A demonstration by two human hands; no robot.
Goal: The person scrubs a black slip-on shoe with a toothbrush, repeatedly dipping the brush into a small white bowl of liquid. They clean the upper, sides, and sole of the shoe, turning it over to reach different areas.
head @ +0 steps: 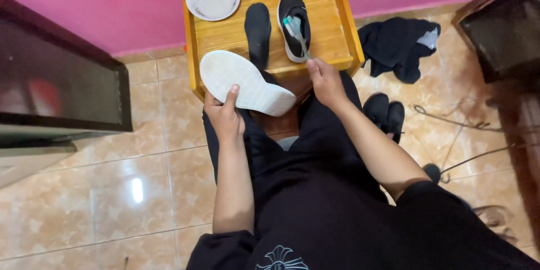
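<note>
Over your lap: shoe [244, 81] sole-up, heel pinched in your left hand [225, 115].
Feel: looks light, bendy; probably firmest at the heel.
Right hand [325, 79]: closed on a brush [296, 32], by the tray [343, 22].

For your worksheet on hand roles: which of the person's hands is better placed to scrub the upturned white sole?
Probably the right hand: it already holds the toothbrush, while the left hand grips the shoe with its sole facing up.
</note>
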